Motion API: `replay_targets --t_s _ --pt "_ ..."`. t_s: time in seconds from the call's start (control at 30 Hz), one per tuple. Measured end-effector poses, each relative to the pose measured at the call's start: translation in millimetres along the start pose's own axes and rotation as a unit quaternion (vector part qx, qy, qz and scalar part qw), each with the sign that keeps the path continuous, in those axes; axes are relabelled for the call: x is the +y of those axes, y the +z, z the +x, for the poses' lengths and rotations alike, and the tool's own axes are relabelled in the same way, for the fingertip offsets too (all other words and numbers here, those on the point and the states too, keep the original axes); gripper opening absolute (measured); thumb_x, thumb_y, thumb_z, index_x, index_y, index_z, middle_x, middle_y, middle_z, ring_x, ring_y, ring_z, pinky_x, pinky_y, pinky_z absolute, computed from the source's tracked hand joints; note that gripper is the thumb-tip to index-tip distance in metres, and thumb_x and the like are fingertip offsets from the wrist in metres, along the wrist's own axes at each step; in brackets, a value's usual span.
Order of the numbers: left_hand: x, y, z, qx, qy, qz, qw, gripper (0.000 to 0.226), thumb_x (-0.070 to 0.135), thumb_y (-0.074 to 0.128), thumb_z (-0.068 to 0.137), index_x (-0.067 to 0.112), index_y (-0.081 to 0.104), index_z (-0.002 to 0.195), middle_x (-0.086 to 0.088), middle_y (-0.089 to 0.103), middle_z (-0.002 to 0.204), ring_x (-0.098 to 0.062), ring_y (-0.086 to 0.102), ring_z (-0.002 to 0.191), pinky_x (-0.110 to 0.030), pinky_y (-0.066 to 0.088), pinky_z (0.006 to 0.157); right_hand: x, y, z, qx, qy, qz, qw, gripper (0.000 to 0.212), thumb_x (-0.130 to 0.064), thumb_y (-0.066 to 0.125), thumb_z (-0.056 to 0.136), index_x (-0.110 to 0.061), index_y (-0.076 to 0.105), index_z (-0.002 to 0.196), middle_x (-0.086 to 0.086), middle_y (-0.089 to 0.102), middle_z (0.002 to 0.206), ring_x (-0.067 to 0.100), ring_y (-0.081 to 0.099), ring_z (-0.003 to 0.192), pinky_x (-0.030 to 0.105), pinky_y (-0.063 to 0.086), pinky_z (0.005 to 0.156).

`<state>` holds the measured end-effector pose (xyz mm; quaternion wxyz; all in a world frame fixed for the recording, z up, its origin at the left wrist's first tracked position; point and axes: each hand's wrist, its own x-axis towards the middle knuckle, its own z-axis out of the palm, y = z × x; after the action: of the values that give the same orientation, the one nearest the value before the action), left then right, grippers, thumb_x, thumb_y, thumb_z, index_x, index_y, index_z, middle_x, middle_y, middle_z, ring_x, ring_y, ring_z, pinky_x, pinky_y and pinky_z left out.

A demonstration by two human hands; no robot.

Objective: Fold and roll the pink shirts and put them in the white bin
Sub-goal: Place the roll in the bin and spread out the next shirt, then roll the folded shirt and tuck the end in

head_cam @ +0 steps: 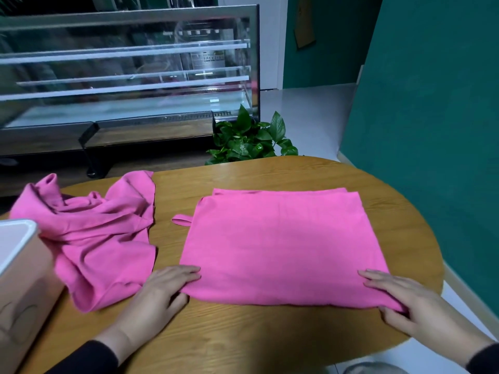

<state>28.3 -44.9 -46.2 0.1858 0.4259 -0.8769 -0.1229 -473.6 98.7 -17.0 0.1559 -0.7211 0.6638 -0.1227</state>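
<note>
The folded shirt (280, 247) lies flat mid-table. Left hand (162, 290) pinches its 7 o'clock corner, right hand (405, 300) its 5 o'clock corner. Roll both evenly and tightly

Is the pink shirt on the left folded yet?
No. The left shirt lies crumpled in a heap beside the white bin, untouched by either hand.

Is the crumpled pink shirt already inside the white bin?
No, the crumpled shirt lies on the table beside the bin, not in it.
</note>
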Motion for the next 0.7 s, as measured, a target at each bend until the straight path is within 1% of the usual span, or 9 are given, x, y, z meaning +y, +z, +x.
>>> replay_targets --t_s 0.07,0.13,0.2,0.27,0.37,0.47,0.53,0.63,0.7 --pt "4 -2 4 0.023 -0.017 -0.015 0.999 0.024 0.037 0.054 0.089 0.044 0.063 0.11 0.028 0.061 0.126 -0.001 0.057 0.12 -0.021 0.035 0.103 -3 -4 1 0.032 0.003 0.016 0.999 0.049 -0.041 0.064 0.09 -0.068 0.047 0.128 -0.041 0.051 0.135 -0.016 0.048 0.123 0.007 0.035 0.102" --pt "11 -10 5 0.035 -0.048 -0.069 0.996 0.015 0.047 0.053 0.091 0.045 0.065 0.099 0.027 0.066 0.116 0.003 0.059 0.112 -0.019 0.038 0.099 -12 -15 0 0.048 0.015 0.017 0.999 0.027 -0.06 0.047 0.093 -0.061 0.058 0.118 -0.039 0.062 0.115 -0.015 0.058 0.101 0.005 0.042 0.086" --pt "19 -19 1 0.047 -0.08 -0.117 0.989 0.023 0.055 0.052 0.089 0.04 0.068 0.094 0.02 0.069 0.1 0.0 0.062 0.097 -0.018 0.041 0.089 -19 -26 -2 0.055 0.013 0.028 0.998 0.039 -0.074 0.037 0.092 -0.046 0.064 0.092 -0.021 0.066 0.08 -0.004 0.058 0.068 0.01 0.04 0.061" --pt "26 -27 -5 0.061 -0.097 -0.152 0.982 0.033 0.058 0.052 0.086 0.029 0.066 0.091 0.01 0.067 0.08 -0.004 0.059 0.079 -0.022 0.043 0.077 -24 -32 -3 0.048 -0.001 0.054 0.997 0.052 -0.074 0.04 0.091 -0.029 0.062 0.08 -0.009 0.053 0.058 0.004 0.044 0.051 0.021 0.032 0.05" --pt "37 -41 -2 0.083 -0.124 -0.205 0.967 0.04 0.055 0.054 0.086 0.016 0.061 0.081 -0.004 0.057 0.065 -0.006 0.049 0.063 -0.025 0.04 0.063 -24 -40 3 0.044 0.037 0.12 0.991 0.052 -0.061 0.05 0.088 -0.011 0.064 0.078 0.005 0.051 0.058 0.022 0.045 0.054 0.038 0.036 0.054" --pt "42 -54 24 0.114 -0.147 -0.23 0.955 0.03 0.04 0.052 0.091 0.014 0.055 0.077 0.009 0.048 0.064 -0.001 0.043 0.062 -0.022 0.035 0.059 -31 -54 24 0.052 0.065 0.187 0.979 0.033 -0.038 0.058 0.092 -0.01 0.064 0.076 0.008 0.056 0.063 0.017 0.05 0.059 0.036 0.04 0.06" --pt "35 -57 50 0.129 -0.156 -0.229 0.952 0.034 0.04 0.05 0.093 0.009 0.053 0.079 0.007 0.047 0.069 -0.003 0.043 0.066 -0.023 0.034 0.061 -33 -65 45 0.061 0.064 0.204 0.975 0.028 -0.023 0.058 0.098 -0.014 0.062 0.072 0.006 0.057 0.064 0.016 0.052 0.06 0.038 0.041 0.062" --pt "10 -49 90 0.121 -0.192 -0.197 0.954 0.036 0.04 0.049 0.097 0.01 0.05 0.079 0.004 0.046 0.068 -0.008 0.045 0.067 -0.031 0.037 0.066 -28 -78 87 0.048 0.081 0.226 0.97 0.033 -0.025 0.052 0.101 -0.013 0.06 0.071 0.016 0.059 0.073 0.023 0.053 0.065 0.04 0.041 0.065" --pt "-6 -40 118 0.081 -0.221 -0.168 0.957 0.036 0.033 0.05 0.103 0.008 0.047 0.078 0.005 0.048 0.069 -0.017 0.047 0.07 -0.039 0.036 0.068 -16 -79 116 0.006 0.106 0.216 0.971 0.032 -0.029 0.048 0.104 -0.017 0.068 0.082 0.012 0.068 0.082 0.029 0.062 0.078 0.038 0.047 0.076"
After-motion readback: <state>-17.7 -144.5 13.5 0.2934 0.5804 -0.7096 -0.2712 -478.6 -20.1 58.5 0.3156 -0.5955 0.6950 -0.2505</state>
